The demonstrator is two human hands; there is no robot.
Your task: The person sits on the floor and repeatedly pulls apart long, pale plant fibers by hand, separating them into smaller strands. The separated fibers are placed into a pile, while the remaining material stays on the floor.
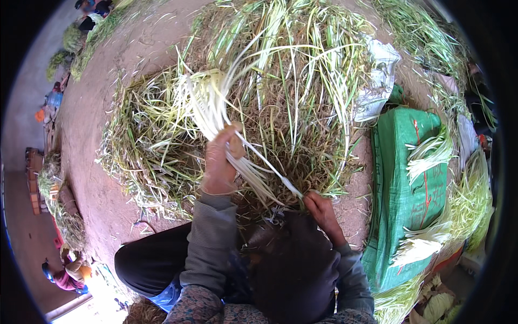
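My left hand (pixel 222 160) is closed around a bunch of pale, long-stemmed leafy vegetables (pixel 210 105), held above a heap. Their white stem ends point down to the right and the yellowish leaves fan out to the upper left. Lower and to the right, my right hand (pixel 321 208) pinches one white stalk (pixel 279 174) near its end; the stalk runs up to the bunch. Below and behind both hands spreads a heap of green and dry leaves and stalks (pixel 283 81). The fingertips of my right hand are partly hidden.
At the right lies a green woven sack (pixel 388 170) bearing writing, with small bunches of pale stalks (pixel 429 154) on it. A white sack (pixel 378 77) lies beside the heap. More greens (pixel 469 202) are piled at the far right. A person (pixel 66 275) is at the lower left.
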